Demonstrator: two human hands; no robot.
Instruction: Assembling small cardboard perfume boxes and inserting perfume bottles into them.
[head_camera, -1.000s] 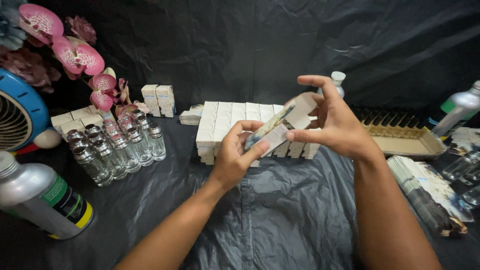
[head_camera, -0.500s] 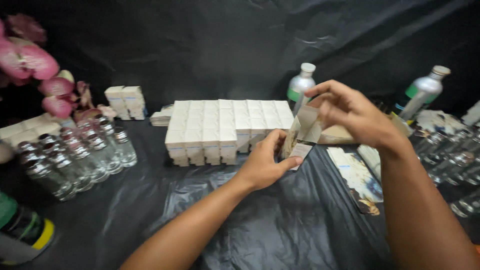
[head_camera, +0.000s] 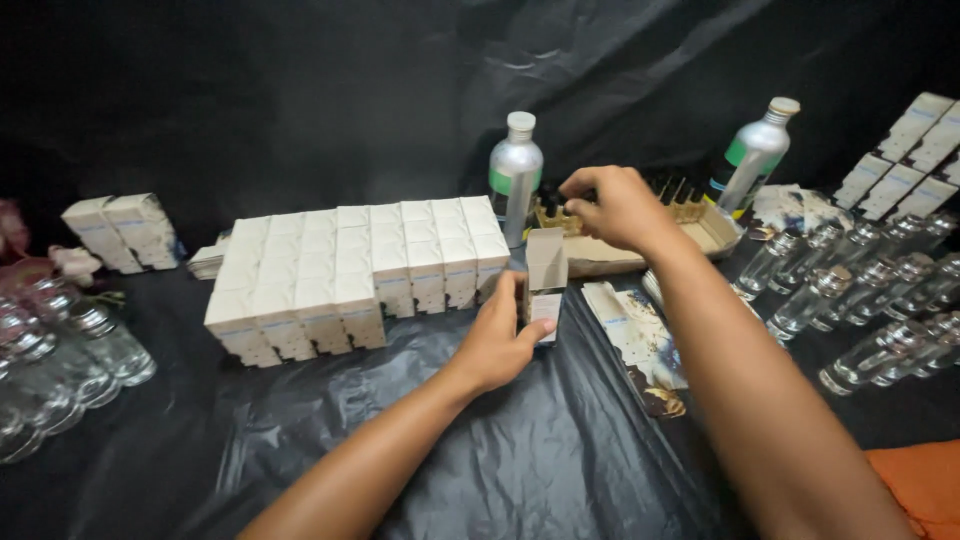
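My left hand (head_camera: 500, 338) grips a small white carton (head_camera: 546, 285) that stands upright on the black sheet with its top flap open. My right hand (head_camera: 612, 207) reaches past it to a shallow cardboard tray (head_camera: 712, 232) holding gold-coloured caps, fingers pinched at the tray's left end; whether they hold anything I cannot tell. Left of the carton stands a packed block of closed white cartons (head_camera: 350, 275). A silver bottle with a green label (head_camera: 515, 178) stands just behind, beside my right hand.
A second silver bottle (head_camera: 752, 152) leans behind the tray. Empty glass vials (head_camera: 860, 290) crowd the right side, others (head_camera: 70, 350) the left. Loose cartons sit at far left (head_camera: 122, 232) and top right (head_camera: 905, 150). Flat printed sheets (head_camera: 640, 335) lie right of the carton.
The right hand has let go of the carton and reached back to the tray. The left hand has set the carton upright on the sheet. The camera has swung right.
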